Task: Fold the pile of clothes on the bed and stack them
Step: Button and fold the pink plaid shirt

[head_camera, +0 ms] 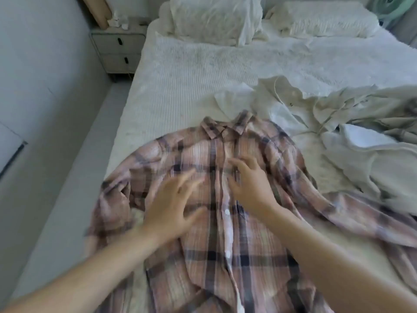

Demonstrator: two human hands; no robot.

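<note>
While I lean over the bed (180, 71), a grey nightstand (118, 49) with two dark drawer pulls stands far off to my left, against the wall beside the mattress. Nearer to me, the pink plaid shirt (225, 256) lies spread front-up on the white cover, collar pointing away from me and its button strip running down the middle. My left hand (173, 206) rests flat on the shirt's left chest panel, fingers straight and spread, holding nothing; it is blurred. Just right of the button strip, my right hand (250, 181) lies palm-down on the cloth with the fingers loosely bent and fanned, also gripping nothing. The shirt's right sleeve trails off toward the right edge. Beyond it, the pile of pale clothes (352, 123) sits crumpled on the bed's right side, touching the shirt's shoulder. Two white pillows (214, 16) lie at the head.
</note>
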